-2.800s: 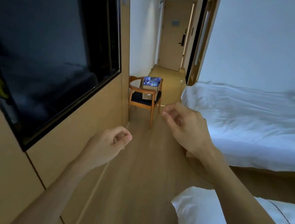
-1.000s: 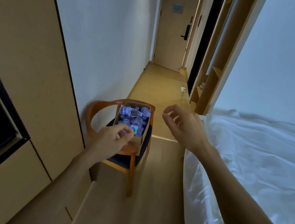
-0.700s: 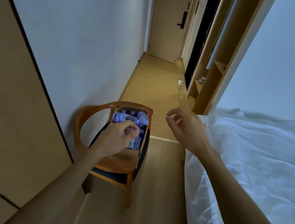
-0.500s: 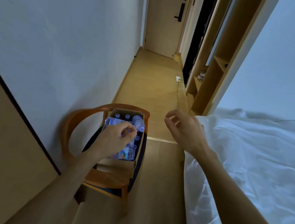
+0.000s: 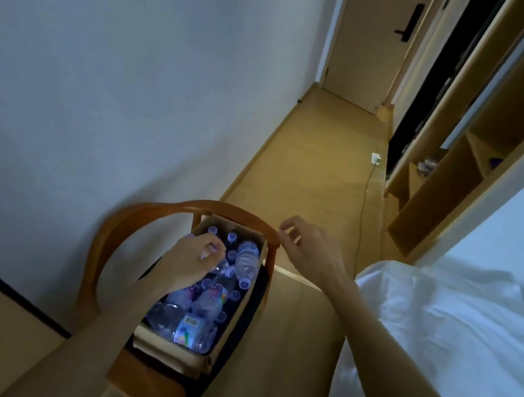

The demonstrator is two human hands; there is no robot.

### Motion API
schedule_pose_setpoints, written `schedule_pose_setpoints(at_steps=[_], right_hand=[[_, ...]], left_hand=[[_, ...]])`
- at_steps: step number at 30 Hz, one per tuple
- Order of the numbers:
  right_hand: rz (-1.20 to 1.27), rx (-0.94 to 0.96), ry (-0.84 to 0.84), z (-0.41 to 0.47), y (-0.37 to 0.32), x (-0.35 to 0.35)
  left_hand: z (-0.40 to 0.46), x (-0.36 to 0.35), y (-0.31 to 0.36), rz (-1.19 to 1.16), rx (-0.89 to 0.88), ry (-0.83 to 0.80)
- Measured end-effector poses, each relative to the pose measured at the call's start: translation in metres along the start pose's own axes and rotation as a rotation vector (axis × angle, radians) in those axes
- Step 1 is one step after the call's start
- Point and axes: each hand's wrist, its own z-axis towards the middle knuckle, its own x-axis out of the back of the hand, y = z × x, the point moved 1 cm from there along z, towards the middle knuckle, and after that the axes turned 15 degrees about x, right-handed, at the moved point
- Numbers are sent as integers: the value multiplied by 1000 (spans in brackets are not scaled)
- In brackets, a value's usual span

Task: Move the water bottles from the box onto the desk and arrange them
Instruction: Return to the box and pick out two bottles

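An open cardboard box (image 5: 169,351) stands on the seat of a wooden armchair (image 5: 135,224). Several clear water bottles (image 5: 246,261) with pale caps fill it, some upright, some lying on top. My left hand (image 5: 189,264) is down in the box's far half, its fingers curled round one water bottle (image 5: 220,265); the hand hides most of that bottle. Just right of the box's far corner, my right hand (image 5: 308,252) hovers above the chair's back rail, fingers loosely bent and holding nothing. No desk is in view.
The chair stands against a white wall (image 5: 119,77) on the left. A bed (image 5: 442,341) with white sheets lies close on the right. A wooden floor corridor (image 5: 320,159) runs ahead to a door (image 5: 366,44), with a plug and cable (image 5: 375,158) and open shelves (image 5: 442,176) along its right side.
I have walked up to the chair and now look down into the box. My left hand has dropped among the bottles and curled on one. My right hand stays raised beside the box.
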Motion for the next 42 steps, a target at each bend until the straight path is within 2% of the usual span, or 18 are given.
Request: schedule_pose_setpoints(at_steps=[8, 13, 16, 20, 24, 34, 42], right_hand=[[212, -51, -209, 58, 40, -72], [317, -149, -481, 68, 60, -133], [372, -103, -698, 66, 63, -161], [232, -151, -934, 65, 73, -188], [221, -146, -1094, 65, 79, -205], [376, -191, -1028, 88, 82, -191], [483, -230, -1146, 101, 103, -189]], left_hand=[[47, -17, -35, 10, 144, -34], [82, -35, -60, -34, 243, -126], [99, -46, -70, -83, 314, -193], [114, -57, -85, -97, 384, -232], [123, -67, -98, -127, 420, -288], [137, -112, -93, -78, 446, -414], [151, -136, -76, -63, 462, -439]])
